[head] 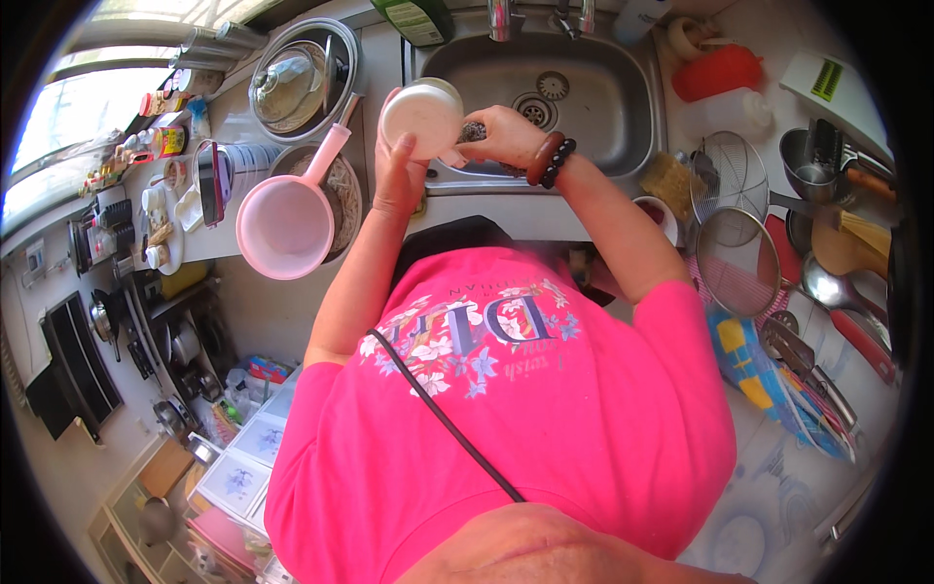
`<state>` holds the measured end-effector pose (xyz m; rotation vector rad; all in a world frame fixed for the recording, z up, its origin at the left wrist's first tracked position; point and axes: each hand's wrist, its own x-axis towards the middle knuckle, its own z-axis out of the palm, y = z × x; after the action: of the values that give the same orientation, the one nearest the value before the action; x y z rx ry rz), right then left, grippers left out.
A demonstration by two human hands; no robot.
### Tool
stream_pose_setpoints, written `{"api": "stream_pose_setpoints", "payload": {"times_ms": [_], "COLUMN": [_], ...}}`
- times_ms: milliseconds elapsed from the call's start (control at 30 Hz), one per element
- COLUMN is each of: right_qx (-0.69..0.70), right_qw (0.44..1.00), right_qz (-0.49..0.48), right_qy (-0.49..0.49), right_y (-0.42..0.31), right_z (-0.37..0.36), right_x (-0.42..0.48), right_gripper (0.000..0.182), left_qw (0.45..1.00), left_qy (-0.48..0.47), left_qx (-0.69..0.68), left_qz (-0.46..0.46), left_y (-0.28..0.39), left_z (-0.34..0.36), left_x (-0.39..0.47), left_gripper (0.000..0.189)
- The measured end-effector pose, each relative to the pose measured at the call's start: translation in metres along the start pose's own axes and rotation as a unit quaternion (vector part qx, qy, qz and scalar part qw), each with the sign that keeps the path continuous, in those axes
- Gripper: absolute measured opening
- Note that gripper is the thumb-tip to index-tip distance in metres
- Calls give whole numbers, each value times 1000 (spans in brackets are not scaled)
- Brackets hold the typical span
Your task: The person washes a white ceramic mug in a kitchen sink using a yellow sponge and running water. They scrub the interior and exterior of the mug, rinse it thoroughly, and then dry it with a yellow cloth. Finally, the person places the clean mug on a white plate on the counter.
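My left hand holds a pale, round mug over the left edge of the sink, its broad round face turned up towards me. The thumb lies against the mug's near side. A dark wire scouring pad is pinched in my right hand, next to the small handle of the mug. Part of the pad is hidden by my fingers. Behind both hands is the stainless steel sink, with a drain strainer in its floor.
Chrome taps stand at the sink's back. To the left are a pink long-handled pan and a large metal basin holding a glass lid. On the right lie a wire skimmer, a mesh strainer and a red bottle.
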<state>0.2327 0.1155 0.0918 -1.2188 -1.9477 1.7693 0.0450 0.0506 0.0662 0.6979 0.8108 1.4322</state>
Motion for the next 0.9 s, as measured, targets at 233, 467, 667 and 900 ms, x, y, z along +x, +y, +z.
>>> {"api": "stream_pose_setpoints", "payload": {"times_ms": [233, 467, 667, 900], "right_qx": [-84, 132, 145, 78], "right_qw": [978, 961, 989, 981], "right_qz": [-87, -58, -34, -170], "right_qy": [168, 236, 0, 53], "right_y": [18, 24, 10, 57], "right_z": [21, 11, 1, 22], "right_x": [10, 10, -2, 22], "right_gripper": [23, 20, 25, 20], "left_qw": [1000, 996, 1000, 1000], "left_qy": [22, -57, -10, -14], "left_qx": [-1, -39, 4, 18], "left_qz": [12, -54, 15, 10], "left_y": [4, 7, 5, 8], "left_z": [11, -13, -7, 18], "left_x": [1, 1, 1, -4], "left_gripper": [82, 74, 79, 86]}}
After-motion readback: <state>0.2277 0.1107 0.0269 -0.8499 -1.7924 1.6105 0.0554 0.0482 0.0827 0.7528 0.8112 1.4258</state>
